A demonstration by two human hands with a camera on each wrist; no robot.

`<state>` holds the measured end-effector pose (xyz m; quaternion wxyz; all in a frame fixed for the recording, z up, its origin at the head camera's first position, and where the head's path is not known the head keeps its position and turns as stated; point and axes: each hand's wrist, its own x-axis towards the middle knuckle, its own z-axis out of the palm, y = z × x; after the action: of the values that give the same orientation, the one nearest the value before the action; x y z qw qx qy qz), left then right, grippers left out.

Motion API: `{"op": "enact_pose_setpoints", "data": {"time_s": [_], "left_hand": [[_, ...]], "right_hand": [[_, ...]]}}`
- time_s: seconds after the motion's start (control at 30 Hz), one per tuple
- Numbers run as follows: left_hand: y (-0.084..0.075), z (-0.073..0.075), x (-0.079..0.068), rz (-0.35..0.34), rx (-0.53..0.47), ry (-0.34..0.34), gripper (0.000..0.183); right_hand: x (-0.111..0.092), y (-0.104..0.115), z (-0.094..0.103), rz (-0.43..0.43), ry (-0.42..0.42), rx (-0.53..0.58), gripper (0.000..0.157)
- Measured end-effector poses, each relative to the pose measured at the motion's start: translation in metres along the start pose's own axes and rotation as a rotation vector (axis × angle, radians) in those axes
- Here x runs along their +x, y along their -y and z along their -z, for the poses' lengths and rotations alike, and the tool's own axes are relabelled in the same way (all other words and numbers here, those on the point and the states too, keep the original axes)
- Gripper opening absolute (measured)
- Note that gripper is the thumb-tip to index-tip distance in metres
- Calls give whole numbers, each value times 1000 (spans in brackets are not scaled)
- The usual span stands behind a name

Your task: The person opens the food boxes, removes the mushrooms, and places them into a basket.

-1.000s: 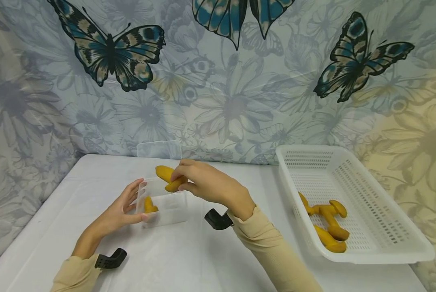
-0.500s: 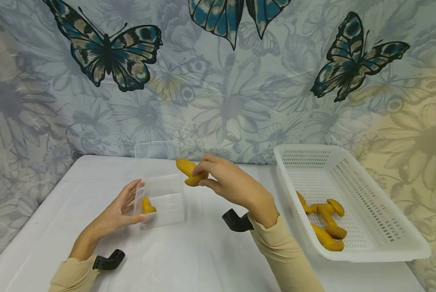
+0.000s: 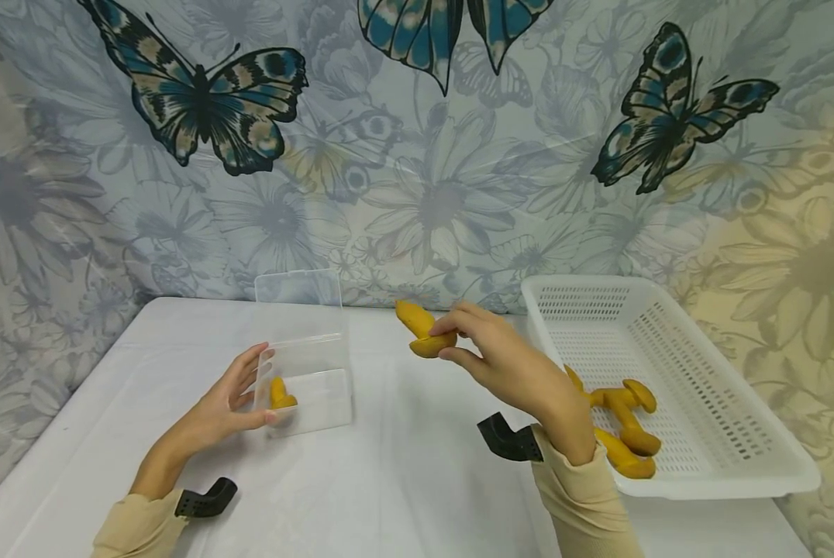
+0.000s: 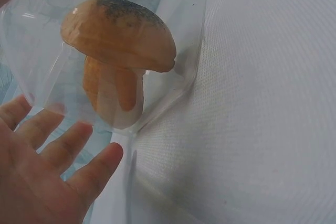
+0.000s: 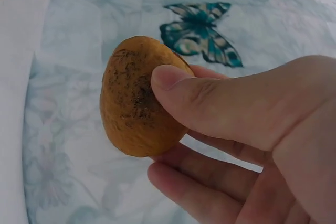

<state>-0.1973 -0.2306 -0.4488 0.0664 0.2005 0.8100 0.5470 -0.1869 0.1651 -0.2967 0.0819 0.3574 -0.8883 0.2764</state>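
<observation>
Between the thumb and fingers of my right hand (image 3: pixel 497 356) I pinch a yellow-brown mushroom (image 3: pixel 417 319) in the air, right of the clear box. Its rounded cap (image 5: pixel 134 98) has dark specks in the right wrist view. My left hand (image 3: pixel 211 415) holds the left end of the clear plastic box (image 3: pixel 326 395), thumb at the front and fingers along the side. Inside that box, at its left end, lies another mushroom (image 3: pixel 280 394); through the plastic in the left wrist view its cap (image 4: pixel 118 35) and thick stem show.
A white perforated basket (image 3: pixel 724 480) at the right holds several yellow-brown mushrooms (image 3: pixel 626 418), partly hidden by my right forearm. The box's clear lid (image 3: pixel 298 287) stands raised at the back, near the butterfly-patterned wall cloth (image 3: pixel 445 201). A white cloth covers the table (image 3: pixel 403 496).
My right hand has moved right, away from above the clear box, carrying the mushroom with it. My left hand stays on the box, and the mushroom inside has not moved.
</observation>
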Motion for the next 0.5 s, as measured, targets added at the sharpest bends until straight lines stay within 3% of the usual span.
{"op": "enact_pose_setpoints", "data": {"time_s": [0.23, 0.5], "left_hand": [[-1, -1, 1, 8, 4, 1, 98], [1, 0, -1, -2, 8, 10, 98]], "right_hand": [[-25, -12, 18, -56, -63, -33, 22], [-49, -20, 27, -104, -91, -110, 24]]}}
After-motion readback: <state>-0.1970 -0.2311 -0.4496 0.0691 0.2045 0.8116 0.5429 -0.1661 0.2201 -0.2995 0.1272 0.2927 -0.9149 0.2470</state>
